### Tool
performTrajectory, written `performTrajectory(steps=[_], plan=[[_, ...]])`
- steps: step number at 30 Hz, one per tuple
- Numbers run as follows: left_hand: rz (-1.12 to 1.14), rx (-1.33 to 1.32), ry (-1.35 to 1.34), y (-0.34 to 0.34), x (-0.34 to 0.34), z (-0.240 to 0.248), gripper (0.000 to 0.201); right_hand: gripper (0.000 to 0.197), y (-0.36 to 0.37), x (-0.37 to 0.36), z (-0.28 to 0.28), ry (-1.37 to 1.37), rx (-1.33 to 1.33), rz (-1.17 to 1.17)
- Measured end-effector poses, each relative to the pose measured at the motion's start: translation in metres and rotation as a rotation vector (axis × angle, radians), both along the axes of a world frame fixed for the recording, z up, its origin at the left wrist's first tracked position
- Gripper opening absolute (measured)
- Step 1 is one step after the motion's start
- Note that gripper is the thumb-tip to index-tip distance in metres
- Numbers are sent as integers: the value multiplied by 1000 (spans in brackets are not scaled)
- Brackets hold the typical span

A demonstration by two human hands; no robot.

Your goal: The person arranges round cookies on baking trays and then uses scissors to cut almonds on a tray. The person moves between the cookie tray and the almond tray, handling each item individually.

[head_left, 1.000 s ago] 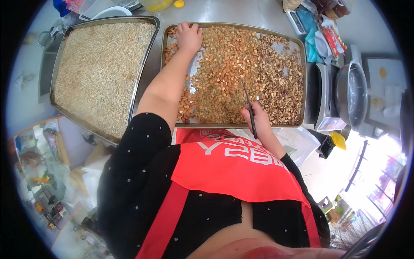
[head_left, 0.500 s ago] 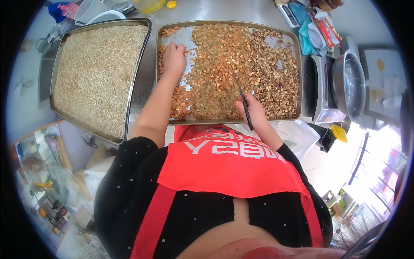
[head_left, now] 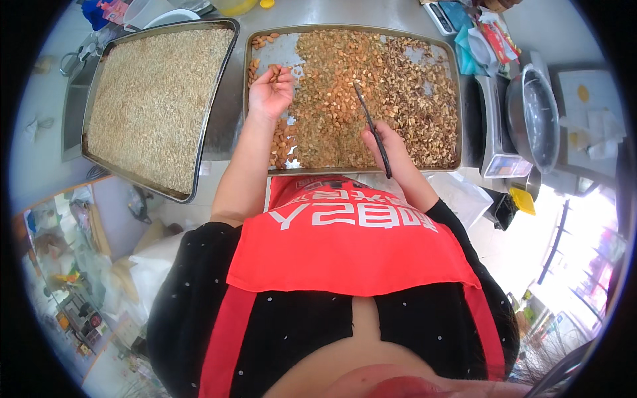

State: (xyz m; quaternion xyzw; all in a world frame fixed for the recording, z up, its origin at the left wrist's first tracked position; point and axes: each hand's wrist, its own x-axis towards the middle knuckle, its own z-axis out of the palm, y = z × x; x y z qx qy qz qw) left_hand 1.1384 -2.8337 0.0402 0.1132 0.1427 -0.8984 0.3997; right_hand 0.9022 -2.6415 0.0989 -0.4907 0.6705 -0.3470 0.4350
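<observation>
Head view: a wide nut tray [head_left: 286, 48] lies beneath both your hands; a second tray [head_left: 227, 66], filled with pale flakes [head_left: 156, 99], sits left of your left hand [head_left: 269, 99]. That left hand, palm up, curls its fingers around a few almonds [head_left: 274, 69], more lying loose nearer you. Your right hand [head_left: 389, 144] is closed on a slim dark tool [head_left: 372, 124], its tip over chopped nuts [head_left: 342, 86]. You seem to be gathering almonds; the next move likely calls for a secure curl, tool kept clear.

Red apron [head_left: 352, 265], 2 straps [head_left: 227, 331], dotted black top [head_left: 298, 320].
</observation>
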Motion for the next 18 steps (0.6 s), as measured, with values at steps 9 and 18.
performTrajectory(steps=[9,18], plan=[[-178,-401,-720,68,-62,56,8,50,-19,-2,34,267,15,109],[-154,-494,-798,82,-82,48,8,51,-13,-3,30,278,75,172]])
